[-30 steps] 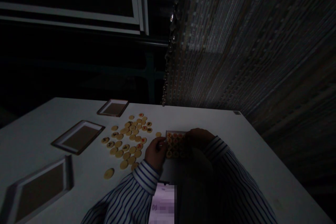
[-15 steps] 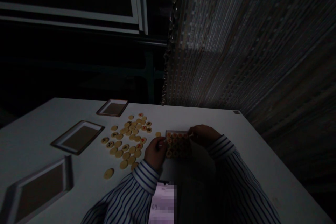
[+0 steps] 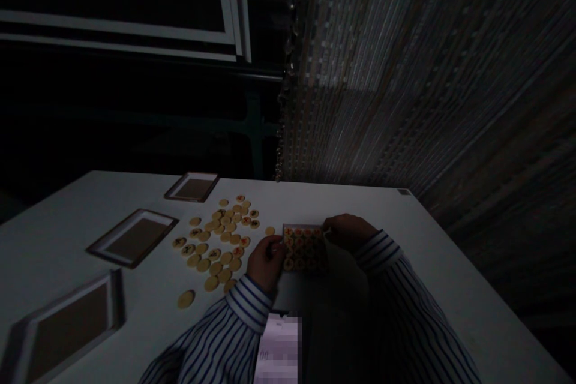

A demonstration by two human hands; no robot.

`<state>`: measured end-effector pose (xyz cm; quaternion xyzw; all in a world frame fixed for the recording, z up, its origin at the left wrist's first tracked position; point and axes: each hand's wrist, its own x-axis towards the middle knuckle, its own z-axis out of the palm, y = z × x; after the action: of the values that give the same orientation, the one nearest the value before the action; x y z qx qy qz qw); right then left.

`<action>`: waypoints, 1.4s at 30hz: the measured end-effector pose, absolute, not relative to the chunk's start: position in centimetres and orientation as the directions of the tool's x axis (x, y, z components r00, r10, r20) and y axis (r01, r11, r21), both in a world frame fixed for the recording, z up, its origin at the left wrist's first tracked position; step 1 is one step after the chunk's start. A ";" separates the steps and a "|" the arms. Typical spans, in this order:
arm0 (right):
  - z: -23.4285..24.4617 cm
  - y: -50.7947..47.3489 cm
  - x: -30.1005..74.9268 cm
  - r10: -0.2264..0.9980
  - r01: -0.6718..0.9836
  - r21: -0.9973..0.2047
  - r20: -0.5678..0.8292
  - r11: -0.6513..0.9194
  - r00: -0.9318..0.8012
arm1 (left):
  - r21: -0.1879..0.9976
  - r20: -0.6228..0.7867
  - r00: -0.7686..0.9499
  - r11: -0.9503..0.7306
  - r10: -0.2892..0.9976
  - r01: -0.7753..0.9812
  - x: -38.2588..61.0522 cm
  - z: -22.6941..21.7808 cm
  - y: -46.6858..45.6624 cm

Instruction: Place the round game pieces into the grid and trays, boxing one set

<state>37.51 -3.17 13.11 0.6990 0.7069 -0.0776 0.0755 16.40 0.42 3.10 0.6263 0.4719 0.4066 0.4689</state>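
On the white desk (image 3: 148, 321), between the two hands and just right of the scattered loose discs (image 3: 226, 237), lies a small shallow box (image 3: 292, 226), its visible part filled with marked discs (image 3: 300, 247) in close rows. The left hand (image 3: 265, 265) has its fingers curled at the box's left edge; I cannot tell whether that grip pinches the wall. The right hand (image 3: 350, 231) is bent at the far right corner, and shadow hides whether its grip holds anything.

The box looks light and thin-walled, probably stiff enough to lift but likely to bow if squeezed hard. Most of the weight should lie in the discs, which seem hard, smooth and hardly fragile, and apt to slide if the box tips. Best hold: opposite side walls, low down, fingers partly beneath, kept level. A loose disc is best taken by its rim, between thumb and forefinger.
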 end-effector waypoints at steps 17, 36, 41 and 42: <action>14.8 -3.8 37.0 0.997 1.000 -0.005 -0.072 0.015 -0.015 | 0.962 0.171 0.164 -0.200 0.972 0.186 16.1 4.2 0.2; 16.7 -5.1 35.6 0.987 0.989 -0.069 0.096 0.134 -0.127 | 0.966 0.193 0.126 -0.211 0.973 0.150 14.3 7.7 0.7; 17.3 -5.2 35.1 0.991 0.998 -0.035 0.125 0.047 -0.042 | 0.954 0.221 0.105 -0.238 0.969 0.182 12.0 9.0 1.3; 17.4 -5.2 35.0 0.988 0.999 -0.029 0.150 0.029 -0.024 | 0.954 0.224 0.092 -0.238 0.970 0.184 11.4 9.3 1.4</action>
<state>34.99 -5.21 17.35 0.6956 0.7144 0.0419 -0.0642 11.39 1.45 9.34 0.6185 0.4667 0.4861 0.4042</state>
